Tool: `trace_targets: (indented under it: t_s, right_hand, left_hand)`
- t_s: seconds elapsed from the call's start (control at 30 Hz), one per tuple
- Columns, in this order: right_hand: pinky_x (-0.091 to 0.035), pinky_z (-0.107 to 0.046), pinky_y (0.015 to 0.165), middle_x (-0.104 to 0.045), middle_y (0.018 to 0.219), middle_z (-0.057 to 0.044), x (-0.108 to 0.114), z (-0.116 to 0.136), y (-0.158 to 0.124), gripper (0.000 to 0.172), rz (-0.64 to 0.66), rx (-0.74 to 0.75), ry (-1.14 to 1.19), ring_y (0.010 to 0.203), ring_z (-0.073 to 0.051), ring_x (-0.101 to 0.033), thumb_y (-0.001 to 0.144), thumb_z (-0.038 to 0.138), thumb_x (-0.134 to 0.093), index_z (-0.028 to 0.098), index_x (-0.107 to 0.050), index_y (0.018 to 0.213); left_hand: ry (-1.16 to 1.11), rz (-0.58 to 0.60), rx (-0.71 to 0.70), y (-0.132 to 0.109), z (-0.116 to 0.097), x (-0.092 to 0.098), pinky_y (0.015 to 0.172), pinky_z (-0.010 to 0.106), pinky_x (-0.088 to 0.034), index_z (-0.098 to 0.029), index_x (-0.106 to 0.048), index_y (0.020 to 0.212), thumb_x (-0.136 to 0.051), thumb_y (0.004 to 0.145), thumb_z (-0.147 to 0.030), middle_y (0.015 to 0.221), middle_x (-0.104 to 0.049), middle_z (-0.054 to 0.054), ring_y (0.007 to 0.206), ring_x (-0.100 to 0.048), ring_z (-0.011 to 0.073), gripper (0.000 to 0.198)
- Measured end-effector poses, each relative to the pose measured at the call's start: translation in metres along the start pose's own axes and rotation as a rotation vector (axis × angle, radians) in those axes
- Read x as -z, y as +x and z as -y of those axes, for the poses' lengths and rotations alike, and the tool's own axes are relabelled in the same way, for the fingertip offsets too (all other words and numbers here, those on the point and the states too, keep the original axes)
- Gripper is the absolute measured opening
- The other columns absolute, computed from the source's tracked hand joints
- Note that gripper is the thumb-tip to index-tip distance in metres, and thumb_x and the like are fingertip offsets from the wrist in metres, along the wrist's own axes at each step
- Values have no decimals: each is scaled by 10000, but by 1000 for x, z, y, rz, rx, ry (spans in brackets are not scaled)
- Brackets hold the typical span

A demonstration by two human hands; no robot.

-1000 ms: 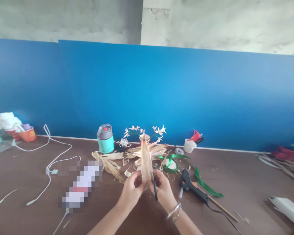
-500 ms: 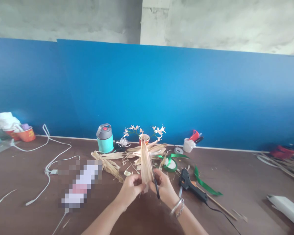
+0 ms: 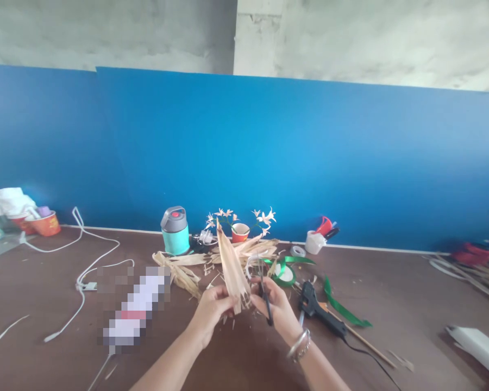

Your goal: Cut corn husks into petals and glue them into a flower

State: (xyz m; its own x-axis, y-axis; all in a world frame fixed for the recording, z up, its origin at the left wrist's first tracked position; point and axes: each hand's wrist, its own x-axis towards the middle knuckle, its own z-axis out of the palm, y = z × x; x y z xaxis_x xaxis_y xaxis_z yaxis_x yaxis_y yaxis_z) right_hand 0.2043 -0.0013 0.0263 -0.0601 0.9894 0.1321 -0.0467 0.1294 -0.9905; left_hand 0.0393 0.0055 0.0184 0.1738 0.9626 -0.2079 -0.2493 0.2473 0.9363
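A pale dried corn husk (image 3: 233, 266) stands upright, leaning left, its pointed tip up and its lower end ragged. My left hand (image 3: 214, 308) pinches it by the lower left edge. In my right hand (image 3: 279, 307) is a pair of scissors (image 3: 265, 302) with dark handles, the blades pointing up and away. The fingertips of that hand are close to the husk's ragged end; whether they touch it I cannot tell. Behind the husk lie more husks (image 3: 261, 248), and an orange-red paper cup (image 3: 240, 233) stands between sprigs of pale flowers (image 3: 264, 217).
A glue gun (image 3: 320, 310), a thin stick (image 3: 370, 343) and green ribbon (image 3: 344, 308) lie right of my hands. Farther back are a ribbon spool (image 3: 284, 275), tape (image 3: 298, 251) and a white cup (image 3: 314, 243). A turquoise flask (image 3: 176, 239) and white cables (image 3: 81, 271) are left. A blue partition (image 3: 244, 141) closes off the back.
The husk has tilted left, and its lower end now looks ragged. My right hand with the scissors has moved slightly right, away from the husk, and the blades show more clearly.
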Motion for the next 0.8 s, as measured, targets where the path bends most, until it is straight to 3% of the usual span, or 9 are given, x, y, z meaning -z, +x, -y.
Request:
trace_targets:
  t_s: [0.13, 0.27, 0.37, 0.5, 0.8]
  right_hand:
    - [-411, -214, 508, -565, 639, 19, -1, 8, -5, 372, 31, -1, -13, 563, -111, -514, 620, 382, -733, 169, -590, 889]
    - [-396, -197, 407, -539, 504, 34, 2, 8, -11, 384, 297, -229, -107, 434, -100, -505, 641, 433, -687, 135, -616, 872]
    - [-398, -178, 373, -536, 482, 34, 4, 8, -13, 306, 451, -316, -230, 409, -92, -508, 648, 365, -670, 120, -642, 829]
    - [-383, -156, 343, -521, 440, 43, 3, 10, -13, 203, 459, -334, -360, 365, -70, -472, 666, 285, -631, 115, -659, 774]
    - [-359, -156, 313, -518, 411, 52, 2, 10, -12, 192, 405, -380, -395, 329, -71, -457, 647, 273, -633, 122, -656, 763]
  left_hand:
    - [-51, -99, -109, 5, -3, 8, 518, 216, -382, -123, -665, 650, -719, 596, -267, 565, -625, 24, 513, -523, 111, 163]
    - [-74, -159, -194, 6, -8, 13, 513, 214, -377, -128, -657, 625, -722, 599, -290, 540, -583, 4, 509, -493, 103, 177]
    - [-95, -174, -206, 6, -12, 14, 506, 207, -368, -129, -647, 606, -720, 602, -293, 521, -554, -10, 498, -469, 93, 180]
    - [-77, -194, -204, 5, -14, 14, 513, 198, -357, -138, -634, 599, -707, 627, -311, 514, -544, -23, 506, -462, 89, 190]
    - [-108, -181, -220, 9, -9, 18, 557, 204, -381, -149, -641, 650, -676, 670, -325, 559, -577, -22, 547, -500, 97, 180]
